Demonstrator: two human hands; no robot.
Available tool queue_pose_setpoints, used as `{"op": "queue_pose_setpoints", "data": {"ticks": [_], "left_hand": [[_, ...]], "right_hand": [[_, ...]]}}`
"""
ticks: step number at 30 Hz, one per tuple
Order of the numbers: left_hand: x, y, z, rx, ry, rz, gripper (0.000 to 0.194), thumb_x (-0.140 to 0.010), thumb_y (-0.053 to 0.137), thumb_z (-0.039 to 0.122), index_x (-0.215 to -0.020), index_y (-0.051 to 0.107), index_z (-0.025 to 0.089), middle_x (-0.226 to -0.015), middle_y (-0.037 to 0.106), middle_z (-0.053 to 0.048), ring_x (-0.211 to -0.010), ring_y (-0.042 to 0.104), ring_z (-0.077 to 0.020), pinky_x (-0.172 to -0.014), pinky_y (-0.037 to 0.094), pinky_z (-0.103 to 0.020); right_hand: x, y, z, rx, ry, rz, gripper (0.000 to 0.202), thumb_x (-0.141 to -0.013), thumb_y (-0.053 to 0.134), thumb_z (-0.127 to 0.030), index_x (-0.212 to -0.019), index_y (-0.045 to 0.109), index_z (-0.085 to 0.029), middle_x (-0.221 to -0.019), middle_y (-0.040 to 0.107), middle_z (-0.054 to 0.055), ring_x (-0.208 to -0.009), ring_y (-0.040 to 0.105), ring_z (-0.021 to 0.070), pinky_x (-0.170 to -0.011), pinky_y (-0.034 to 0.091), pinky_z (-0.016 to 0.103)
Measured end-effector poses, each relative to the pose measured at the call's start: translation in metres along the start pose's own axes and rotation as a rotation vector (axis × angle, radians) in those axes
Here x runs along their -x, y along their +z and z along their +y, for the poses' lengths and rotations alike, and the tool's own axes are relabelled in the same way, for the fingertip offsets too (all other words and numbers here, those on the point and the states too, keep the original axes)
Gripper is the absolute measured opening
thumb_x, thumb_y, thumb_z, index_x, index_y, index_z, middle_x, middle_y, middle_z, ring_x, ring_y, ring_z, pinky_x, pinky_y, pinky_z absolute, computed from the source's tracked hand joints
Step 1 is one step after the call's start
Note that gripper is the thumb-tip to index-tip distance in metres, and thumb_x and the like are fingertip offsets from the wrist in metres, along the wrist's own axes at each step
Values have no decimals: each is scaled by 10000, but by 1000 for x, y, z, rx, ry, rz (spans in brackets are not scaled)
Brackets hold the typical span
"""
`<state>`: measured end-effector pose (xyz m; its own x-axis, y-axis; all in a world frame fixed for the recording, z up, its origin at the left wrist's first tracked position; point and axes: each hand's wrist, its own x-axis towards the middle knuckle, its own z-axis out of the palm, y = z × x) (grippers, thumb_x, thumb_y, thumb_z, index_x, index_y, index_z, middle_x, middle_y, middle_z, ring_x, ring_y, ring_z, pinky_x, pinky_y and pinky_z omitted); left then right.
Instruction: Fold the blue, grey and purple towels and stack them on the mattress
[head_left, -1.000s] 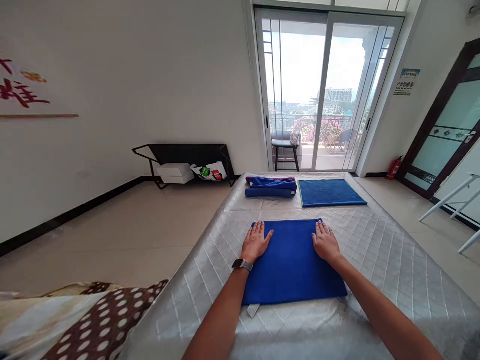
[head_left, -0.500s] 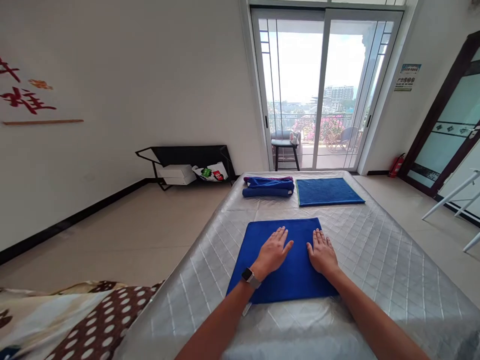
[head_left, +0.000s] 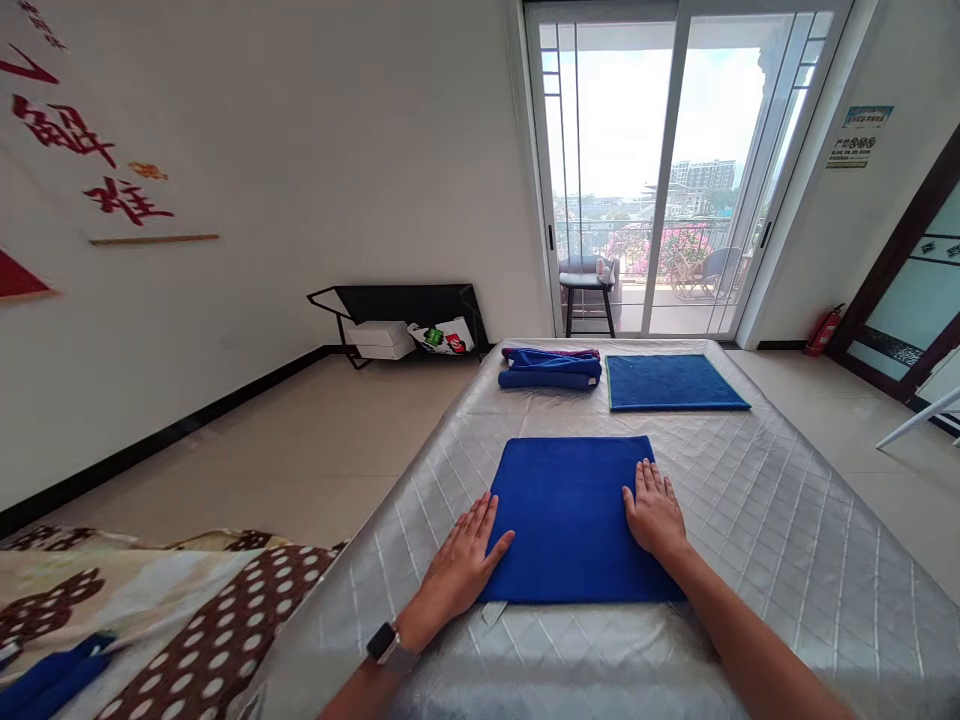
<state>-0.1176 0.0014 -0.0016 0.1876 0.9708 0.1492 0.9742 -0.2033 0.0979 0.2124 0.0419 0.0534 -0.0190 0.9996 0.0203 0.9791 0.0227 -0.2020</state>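
A folded blue towel (head_left: 570, 520) lies flat on the silver quilted mattress cover (head_left: 780, 530), with a small white tag at its near left corner. My left hand (head_left: 463, 560) rests along the towel's left edge, fingers stretched out and palm down. On the right edge lies my right hand (head_left: 654, 508), also flat with its fingers extended. A watch sits on my left wrist. Farther back are a stack of folded blue cloths (head_left: 550, 370) and, to its right, a flat blue towel (head_left: 675, 382) with a light green edge.
At the lower left is a brown, polka-dotted blanket (head_left: 225, 630) with blue cloth (head_left: 56, 675) on it. A black rack (head_left: 409, 300) holding white boxes stands by the wall. Beyond the bed are a sliding glass door (head_left: 607, 180) and a fire extinguisher (head_left: 823, 330).
My left hand has slid left from the middle of the towel to its left edge. My right hand stays near the right edge. The view has turned slightly left.
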Motion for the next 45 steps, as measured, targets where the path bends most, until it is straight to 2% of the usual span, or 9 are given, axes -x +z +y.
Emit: {"op": "queue_pose_setpoints", "data": {"ticks": [7,13,17,22,25,29,37,40,45], "left_hand": [[8,-1,5,-22,-20,23,779,-997,173,612,-1567,199,82,-1621,249,-148,-1504,208,-252,-1228,207,-452],[7,-5,18,16,-17,62,741,-1009,206,586,-1571,201,103,-1606,292,-158,-1496,232,-274,-1212,258,-490],[-2,-14,77,101,180,51,663,-1027,235,542,-1576,207,171,-1610,303,-118,-1490,257,-254,-1200,304,-466],[-29,-18,169,179,505,40,649,-1030,258,528,-1580,181,193,-1621,272,-92,-1499,231,-228,-1215,285,-443],[-40,-13,189,185,536,24,647,-1032,251,525,-1575,197,179,-1618,271,-98,-1503,214,-215,-1224,262,-435],[-37,-5,158,156,471,1,658,-1024,259,553,-1577,189,204,-1613,286,-86,-1496,242,-219,-1217,276,-430],[13,-2,25,13,65,-52,681,-1018,212,570,-1580,140,193,-1628,237,-74,-1504,207,-242,-1214,263,-451],[26,2,10,3,8,-3,707,-1009,227,584,-1583,134,183,-1632,215,-82,-1506,195,-256,-1211,263,-464],[28,10,14,-7,9,72,717,-1004,234,584,-1581,171,163,-1628,237,-96,-1499,224,-256,-1209,269,-462]], "right_hand": [[1,-5,-1,33,-11,-14,620,-1001,263,-324,-1562,219,-64,-1624,232,139,-1517,160,233,-1230,120,443],[50,0,9,35,-79,-48,632,-1003,249,-395,-1553,272,-85,-1623,228,116,-1512,185,231,-1235,129,432],[73,7,10,-7,-67,-60,655,-1006,247,-445,-1564,230,-103,-1632,189,102,-1515,172,221,-1232,151,427],[73,11,10,-14,-93,-40,629,-1002,258,-393,-1558,250,-99,-1631,192,105,-1518,151,222,-1232,159,434],[72,10,9,14,-98,-64,609,-996,257,-342,-1553,263,-94,-1630,192,103,-1519,140,219,-1233,159,424],[75,8,8,-5,-84,-68,645,-1006,238,-407,-1551,240,-62,-1632,176,115,-1519,141,228,-1234,164,422],[74,14,9,-68,-88,-50,678,-1008,210,-466,-1557,223,-69,-1638,149,99,-1521,128,220,-1241,154,416],[74,13,10,-53,-80,-69,678,-1007,207,-457,-1557,215,-61,-1640,139,102,-1521,127,222,-1242,150,416],[75,0,11,-32,-77,-132,689,-1005,212,-494,-1560,224,-85,-1638,163,97,-1515,162,225,-1237,164,406]]}}
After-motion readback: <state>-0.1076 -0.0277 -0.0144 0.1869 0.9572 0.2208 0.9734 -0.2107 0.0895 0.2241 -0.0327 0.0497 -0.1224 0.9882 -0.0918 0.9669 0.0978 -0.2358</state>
